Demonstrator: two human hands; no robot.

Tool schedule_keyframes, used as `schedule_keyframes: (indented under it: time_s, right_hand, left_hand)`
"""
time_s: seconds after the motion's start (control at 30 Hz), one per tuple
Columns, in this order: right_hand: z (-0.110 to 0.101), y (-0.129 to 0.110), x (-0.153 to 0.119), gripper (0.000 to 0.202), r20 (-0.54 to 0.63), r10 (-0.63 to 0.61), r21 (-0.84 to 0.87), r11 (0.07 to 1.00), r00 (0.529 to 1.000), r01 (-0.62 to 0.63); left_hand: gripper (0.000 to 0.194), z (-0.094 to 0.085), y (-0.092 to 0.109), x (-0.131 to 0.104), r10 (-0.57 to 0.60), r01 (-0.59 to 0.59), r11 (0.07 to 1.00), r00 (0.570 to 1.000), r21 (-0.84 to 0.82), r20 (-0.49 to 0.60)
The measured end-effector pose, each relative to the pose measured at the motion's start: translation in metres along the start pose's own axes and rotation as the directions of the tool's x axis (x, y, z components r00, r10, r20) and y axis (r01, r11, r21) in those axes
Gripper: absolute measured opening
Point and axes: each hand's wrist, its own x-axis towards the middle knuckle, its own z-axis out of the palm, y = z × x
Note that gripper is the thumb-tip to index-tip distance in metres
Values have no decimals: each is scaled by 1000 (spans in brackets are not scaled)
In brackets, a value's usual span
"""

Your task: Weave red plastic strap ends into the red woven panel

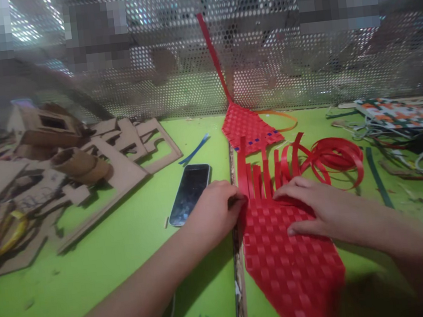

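Observation:
A red woven strip piece (289,251) lies in front of me on the green table. Loose red strips (257,181) stand up from its far edge. My left hand (220,205) is closed at the far left corner of the weave, thumb and fingers pinched on its edge. Resting on the far right part is my right hand (315,208), its thumb and fingers apart; the fingertips touch the weave near the base of the strips. Beyond the strips sits a second red woven piece (249,124) with blue marks along its near edge and one long strip rising from it.
A smartphone (190,193) lies left of the weave. Cardboard pieces (121,163) pile up at left. Coiled red strapping (336,160) and a green strip (377,176) lie right, near a multicoloured woven piece (395,111) and cables. A perforated metal panel (173,82) stands behind.

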Motion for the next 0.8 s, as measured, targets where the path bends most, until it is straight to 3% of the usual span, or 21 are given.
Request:
schedule_keyframes:
  time_s: [0.1, 0.27, 0.5, 0.8]
  right_hand:
    - [-2, 1, 4, 38, -2, -42, 21, 999, 999, 42]
    - [-7, 3, 11, 37, -46, -128, 27, 991, 991, 130]
    - [-14, 1, 11, 25, -213, -202, -6, 979, 956, 205]
    - [-17, 5, 10, 28, -153, -214, -2, 976, 965, 216]
  left_hand:
    - [17, 1, 0, 0, 7, -7, 1000, 1000, 23, 1]
    - [15, 0, 0, 1, 5, -6, 1000, 1000, 26, 14]
    - [13, 1, -1, 2, 3, -3, 1000, 1000, 23, 18]
    - [15, 1, -2, 2, 23, -23, 999, 1000, 33, 10]
